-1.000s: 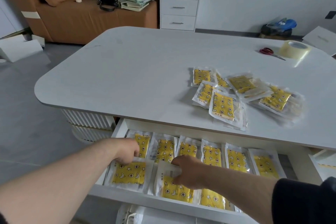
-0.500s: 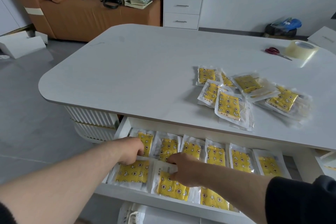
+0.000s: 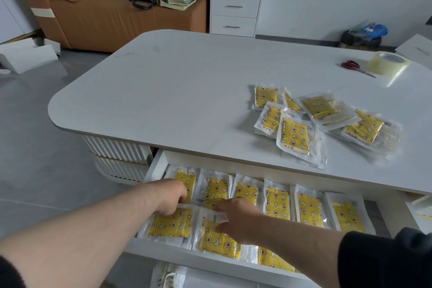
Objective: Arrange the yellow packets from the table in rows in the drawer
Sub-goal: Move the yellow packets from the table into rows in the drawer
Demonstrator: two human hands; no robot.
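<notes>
While left hand (image 3: pixel 170 199) and right hand (image 3: pixel 236 217) grip yellow packets (image 3: pixel 173 225), scissors (image 3: pixel 350 65) lie beside tape (image 3: pixel 387 63).

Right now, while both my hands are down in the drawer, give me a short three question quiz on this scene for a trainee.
1. True or false: the red-handled metal scissors lie inside the open white drawer.
2. How many yellow patterned plastic packets make up the drawer's back row? A three, B six, C nine.
3. Which hand grips the top edge of the leftmost front-row packet?

Key
1. False: they lie on the white tabletop, beside the clear tape roll.
2. B.
3. The left hand; the right hand holds its neighbour.
</notes>
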